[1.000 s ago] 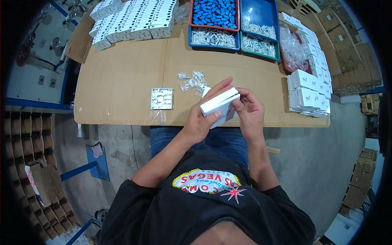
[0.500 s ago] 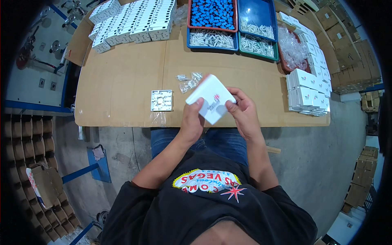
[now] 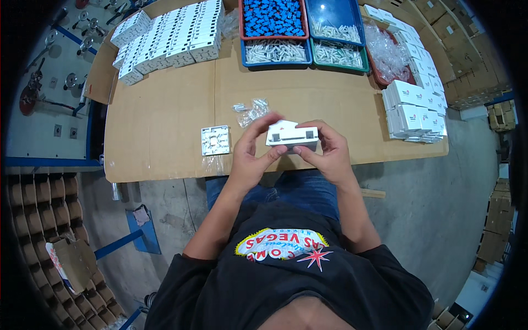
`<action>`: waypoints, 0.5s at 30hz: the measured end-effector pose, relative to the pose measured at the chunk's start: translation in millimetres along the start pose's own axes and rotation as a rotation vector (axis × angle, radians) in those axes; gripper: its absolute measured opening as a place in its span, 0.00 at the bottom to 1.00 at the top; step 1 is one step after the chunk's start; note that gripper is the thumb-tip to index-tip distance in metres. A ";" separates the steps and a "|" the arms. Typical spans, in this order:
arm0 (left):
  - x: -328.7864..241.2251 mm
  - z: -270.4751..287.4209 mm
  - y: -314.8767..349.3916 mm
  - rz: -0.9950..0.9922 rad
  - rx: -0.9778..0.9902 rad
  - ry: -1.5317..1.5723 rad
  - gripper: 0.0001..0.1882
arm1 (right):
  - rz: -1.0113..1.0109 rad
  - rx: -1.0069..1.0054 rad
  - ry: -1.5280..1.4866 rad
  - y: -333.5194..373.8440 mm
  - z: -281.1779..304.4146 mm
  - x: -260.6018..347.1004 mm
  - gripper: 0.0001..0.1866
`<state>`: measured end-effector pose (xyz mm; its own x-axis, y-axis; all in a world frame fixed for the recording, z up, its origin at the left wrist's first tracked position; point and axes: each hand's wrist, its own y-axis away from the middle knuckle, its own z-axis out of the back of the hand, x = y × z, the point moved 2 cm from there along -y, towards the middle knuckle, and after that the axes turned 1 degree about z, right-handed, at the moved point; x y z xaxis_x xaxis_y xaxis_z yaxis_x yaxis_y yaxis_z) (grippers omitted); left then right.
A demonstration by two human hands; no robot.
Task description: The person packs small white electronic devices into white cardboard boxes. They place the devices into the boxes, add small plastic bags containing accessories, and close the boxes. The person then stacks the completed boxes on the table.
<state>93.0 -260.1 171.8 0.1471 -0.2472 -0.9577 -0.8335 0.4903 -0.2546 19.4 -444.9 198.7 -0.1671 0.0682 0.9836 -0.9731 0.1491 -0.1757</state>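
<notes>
A white square plastic housing (image 3: 292,136) is held above the table's near edge, turned so that one side with two dark square openings shows. My left hand (image 3: 252,151) grips its left end, the thumb below and the fingers over the far side. At the right end, my right hand (image 3: 331,153) is closed on it in a similar way, thumb along the lower edge. Left of my hands, a white square plate with cut-outs (image 3: 215,140) lies flat on the cardboard. Just beyond the left hand are small clear bags of metallic-looking pieces (image 3: 254,113).
Cardboard covers the table (image 3: 159,126). At the back stand a red tray (image 3: 275,38) of blue pieces, blue trays (image 3: 278,66) and a green tray (image 3: 341,70) of whitish plugs. White boxy units (image 3: 181,41) fill the back left; white covers (image 3: 412,118) are stacked right, beside clear bags (image 3: 388,52).
The housing has been tilted from showing its printed face to showing its side with openings. My left hand has shifted its fingers over the far edge; both hands still hold it.
</notes>
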 end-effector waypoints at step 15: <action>-19.7 -8.7 7.0 0.093 0.083 0.045 0.14 | 0.065 0.042 0.111 13.9 7.6 12.5 0.18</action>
<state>79.6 -259.0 190.0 0.0460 -0.2341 -0.9711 -0.7951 0.5800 -0.1775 2.5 -449.5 208.8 -0.2140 0.1856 0.9590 -0.9669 0.0990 -0.2350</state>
